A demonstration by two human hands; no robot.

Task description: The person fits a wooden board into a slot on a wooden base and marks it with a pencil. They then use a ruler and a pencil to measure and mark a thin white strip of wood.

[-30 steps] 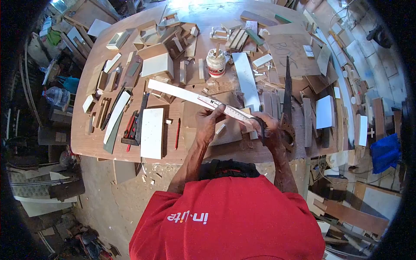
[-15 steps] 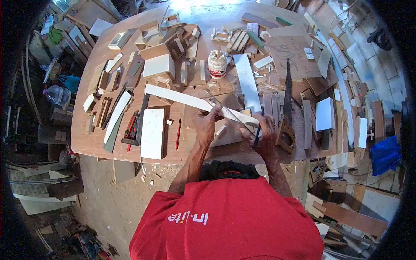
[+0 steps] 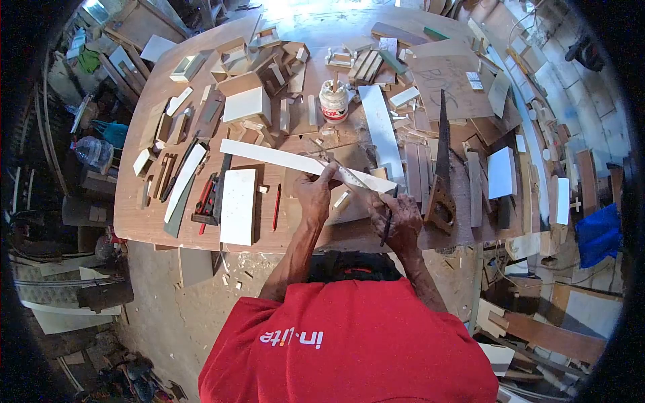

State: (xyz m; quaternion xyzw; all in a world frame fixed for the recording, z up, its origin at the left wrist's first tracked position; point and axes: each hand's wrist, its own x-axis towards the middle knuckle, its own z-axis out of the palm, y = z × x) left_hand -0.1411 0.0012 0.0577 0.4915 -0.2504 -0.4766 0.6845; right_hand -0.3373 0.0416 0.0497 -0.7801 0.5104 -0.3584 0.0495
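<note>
My left hand (image 3: 314, 196) is closed on a long white strip of board (image 3: 269, 156), with the thumb pressing down a thin metal ruler (image 3: 351, 177) laid slantwise across the strip. Around a slim dark pen-like tool (image 3: 388, 225) the fingers of my right hand (image 3: 403, 220) are wrapped, close to the strip's right end. Whether this tool is a pencil or a knife I cannot make out. Under the strip lies a brown board (image 3: 349, 158), partly hidden by my hands.
A handsaw (image 3: 441, 201) lies right of my right hand. Beyond the strip stands an open glue jar (image 3: 334, 104) with a stick in it. At left are a white block (image 3: 238, 205), a red pencil (image 3: 277, 208) and a black-and-red tool (image 3: 207, 205). Wooden pieces crowd the table's back.
My right hand has drawn back a little to the left, uncovering the strip's right end. The dark tool now slants across the hand. The strip has shifted slightly left.
</note>
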